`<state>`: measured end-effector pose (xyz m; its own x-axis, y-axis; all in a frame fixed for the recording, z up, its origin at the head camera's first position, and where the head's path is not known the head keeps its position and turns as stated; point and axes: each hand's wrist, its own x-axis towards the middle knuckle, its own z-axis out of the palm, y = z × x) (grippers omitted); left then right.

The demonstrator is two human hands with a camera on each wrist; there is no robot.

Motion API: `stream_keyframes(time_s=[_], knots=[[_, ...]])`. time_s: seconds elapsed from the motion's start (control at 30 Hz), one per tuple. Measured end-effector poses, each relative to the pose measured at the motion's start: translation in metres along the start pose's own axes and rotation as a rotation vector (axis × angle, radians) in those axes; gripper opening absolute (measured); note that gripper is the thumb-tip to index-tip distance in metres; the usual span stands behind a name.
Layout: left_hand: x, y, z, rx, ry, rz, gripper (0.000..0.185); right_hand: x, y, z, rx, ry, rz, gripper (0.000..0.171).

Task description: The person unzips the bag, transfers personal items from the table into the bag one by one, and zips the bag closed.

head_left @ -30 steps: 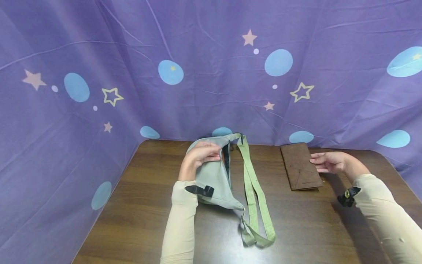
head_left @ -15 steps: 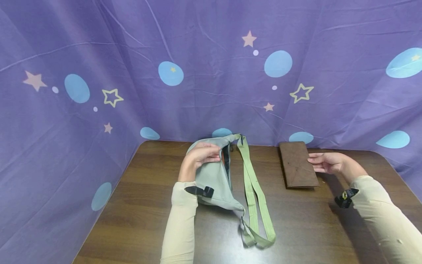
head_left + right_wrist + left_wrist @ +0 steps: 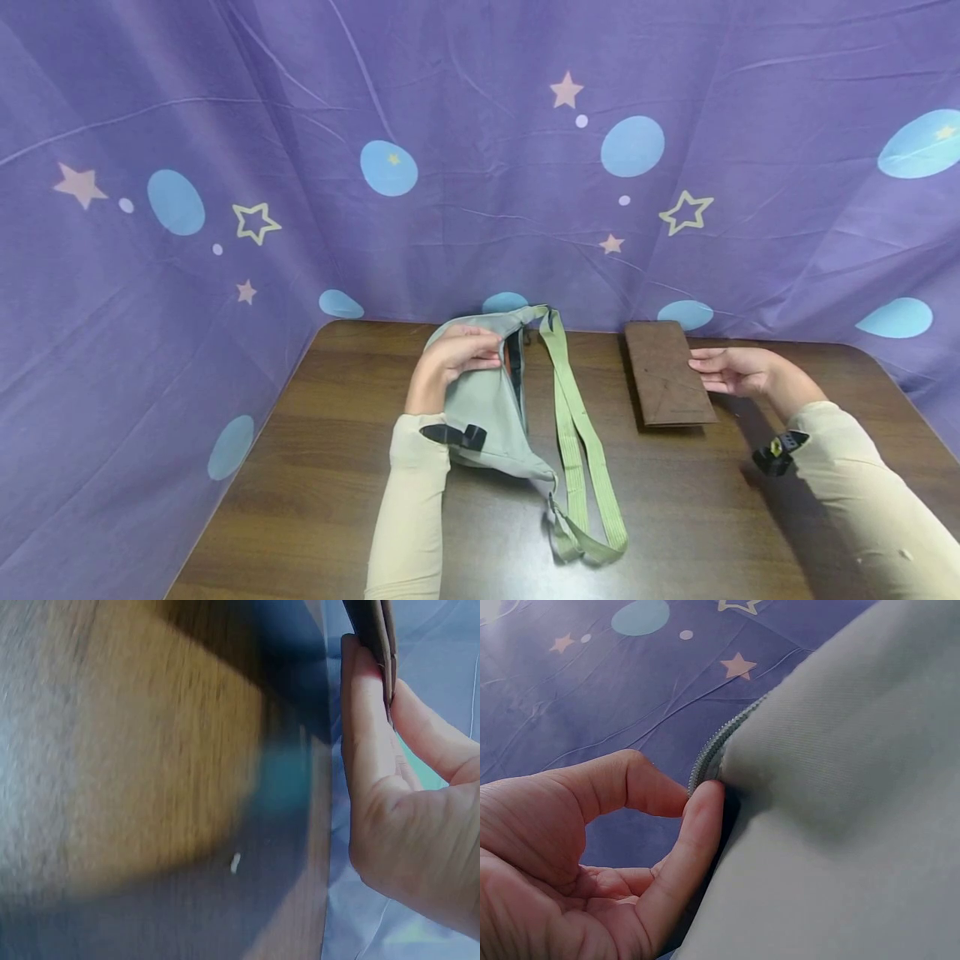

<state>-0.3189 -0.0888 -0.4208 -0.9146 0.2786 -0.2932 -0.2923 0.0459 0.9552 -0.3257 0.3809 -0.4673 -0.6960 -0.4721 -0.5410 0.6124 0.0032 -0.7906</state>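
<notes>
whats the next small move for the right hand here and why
Probably carry the brown wallet left toward the bag. The right hand pinches its edge, lifted off the table, and the left hand holds the bag's zipper opening.

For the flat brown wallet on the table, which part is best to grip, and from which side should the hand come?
Probably its long right edge, from the right. The brown wallet is thin and flat on the table, so its face offers nothing to grasp. The right hand already pinches that edge, thumb on one face and fingers on the other. The green strap lies to its left.
</notes>
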Motion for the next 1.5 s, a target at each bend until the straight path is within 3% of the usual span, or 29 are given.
stream_keyframes(time_s=[0.33, 0.7, 1.0, 1.5], knots=[[0.000, 0.000, 0.000, 0.011, 0.003, 0.000, 0.024, 0.003, -0.005, 0.017, 0.019, 0.011, -0.007, 0.033], [0.003, -0.001, -0.001, 0.015, -0.010, 0.008, 0.019, 0.006, -0.013, 0.038, 0.007, 0.001, -0.021, 0.030], [0.002, -0.001, 0.000, 0.008, -0.010, 0.005, 0.013, 0.009, -0.019, 0.050, -0.112, 0.044, -0.004, 0.029], [0.000, -0.002, 0.000, 0.020, -0.011, 0.020, 0.023, 0.016, -0.037, 0.091, -0.284, -0.004, -0.025, 0.025]])
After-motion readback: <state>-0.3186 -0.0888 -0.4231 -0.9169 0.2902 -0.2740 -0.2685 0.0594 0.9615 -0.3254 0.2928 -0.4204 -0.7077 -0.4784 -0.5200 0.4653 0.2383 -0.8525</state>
